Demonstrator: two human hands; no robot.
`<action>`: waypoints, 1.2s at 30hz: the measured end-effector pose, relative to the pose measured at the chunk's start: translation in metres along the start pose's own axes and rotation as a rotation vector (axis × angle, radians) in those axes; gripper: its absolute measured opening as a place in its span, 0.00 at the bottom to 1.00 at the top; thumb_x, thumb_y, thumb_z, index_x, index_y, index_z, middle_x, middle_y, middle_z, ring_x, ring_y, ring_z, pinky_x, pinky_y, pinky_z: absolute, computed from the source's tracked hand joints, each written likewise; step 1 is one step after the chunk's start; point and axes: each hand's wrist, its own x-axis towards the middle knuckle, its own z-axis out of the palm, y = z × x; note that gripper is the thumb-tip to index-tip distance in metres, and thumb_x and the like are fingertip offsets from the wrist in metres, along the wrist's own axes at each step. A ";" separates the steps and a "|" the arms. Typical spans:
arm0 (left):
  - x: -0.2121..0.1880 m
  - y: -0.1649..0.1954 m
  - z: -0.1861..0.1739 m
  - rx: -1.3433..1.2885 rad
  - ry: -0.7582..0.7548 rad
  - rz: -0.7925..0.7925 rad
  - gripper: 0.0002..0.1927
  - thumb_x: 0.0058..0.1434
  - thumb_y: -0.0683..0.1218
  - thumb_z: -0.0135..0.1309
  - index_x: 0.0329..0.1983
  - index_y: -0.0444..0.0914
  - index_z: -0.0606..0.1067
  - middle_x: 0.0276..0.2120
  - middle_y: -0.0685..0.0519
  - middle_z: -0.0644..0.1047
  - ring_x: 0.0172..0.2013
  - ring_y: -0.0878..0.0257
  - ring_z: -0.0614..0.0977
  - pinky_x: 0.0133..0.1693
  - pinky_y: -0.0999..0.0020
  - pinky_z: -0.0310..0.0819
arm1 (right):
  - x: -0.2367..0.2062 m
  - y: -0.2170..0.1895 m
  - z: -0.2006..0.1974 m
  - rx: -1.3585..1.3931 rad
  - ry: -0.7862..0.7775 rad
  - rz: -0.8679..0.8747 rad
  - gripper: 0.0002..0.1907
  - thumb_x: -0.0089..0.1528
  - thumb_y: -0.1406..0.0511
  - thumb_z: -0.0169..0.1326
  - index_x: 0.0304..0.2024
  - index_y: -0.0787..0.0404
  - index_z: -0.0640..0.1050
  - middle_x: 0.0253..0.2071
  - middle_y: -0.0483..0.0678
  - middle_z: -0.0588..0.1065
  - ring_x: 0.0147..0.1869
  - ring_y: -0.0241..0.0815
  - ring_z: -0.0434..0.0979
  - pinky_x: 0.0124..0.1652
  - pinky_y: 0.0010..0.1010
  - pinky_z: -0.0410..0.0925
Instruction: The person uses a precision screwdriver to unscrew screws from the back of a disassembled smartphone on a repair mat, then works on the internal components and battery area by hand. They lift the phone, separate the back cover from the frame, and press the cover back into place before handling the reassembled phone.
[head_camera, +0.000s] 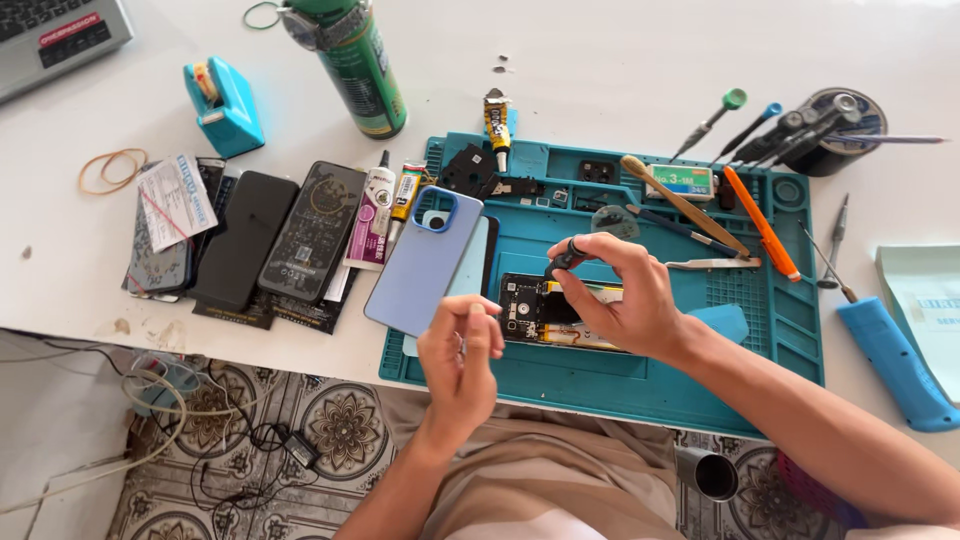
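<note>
An opened phone (535, 312) with its insides showing lies on the teal repair mat (640, 385). My right hand (625, 295) hovers over it, gripping a small black screwdriver (566, 257) by its ringed top, tip pointing down at the phone's upper end. My left hand (460, 352) is raised just left of the phone above the mat's near corner, thumb and fingers pinched together; nothing shows between them. A light blue phone back cover (422, 265) rests tilted over the mat's left edge, just above my left hand.
Several dark phones and panels (255, 240) lie left of the mat, beside glue tubes (375, 215). A green can (355, 65) and teal tape dispenser (225, 108) stand behind. A brush (680, 202), an orange pry tool (762, 225), tweezers (715, 264) and a blue-handled tool (895, 362) lie on the right.
</note>
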 end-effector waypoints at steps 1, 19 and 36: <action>-0.001 -0.002 -0.001 -0.058 0.015 -0.031 0.09 0.76 0.42 0.43 0.44 0.33 0.72 0.24 0.56 0.71 0.25 0.73 0.70 0.28 0.76 0.63 | -0.002 -0.001 -0.001 0.000 0.003 0.009 0.26 0.64 0.75 0.61 0.60 0.62 0.64 0.47 0.55 0.80 0.47 0.43 0.84 0.46 0.32 0.77; 0.003 -0.020 -0.006 -0.076 -0.011 -0.037 0.09 0.75 0.44 0.45 0.43 0.34 0.72 0.24 0.58 0.70 0.25 0.74 0.70 0.27 0.77 0.61 | 0.002 0.018 0.002 0.009 -0.060 0.066 0.27 0.65 0.75 0.60 0.62 0.61 0.62 0.50 0.55 0.79 0.48 0.41 0.85 0.45 0.31 0.78; 0.005 -0.018 -0.006 -0.054 -0.014 -0.044 0.10 0.75 0.45 0.45 0.41 0.34 0.72 0.25 0.58 0.72 0.25 0.74 0.71 0.27 0.77 0.61 | 0.006 0.019 0.003 0.046 -0.088 -0.059 0.27 0.64 0.75 0.62 0.62 0.60 0.65 0.49 0.56 0.79 0.50 0.47 0.85 0.45 0.34 0.78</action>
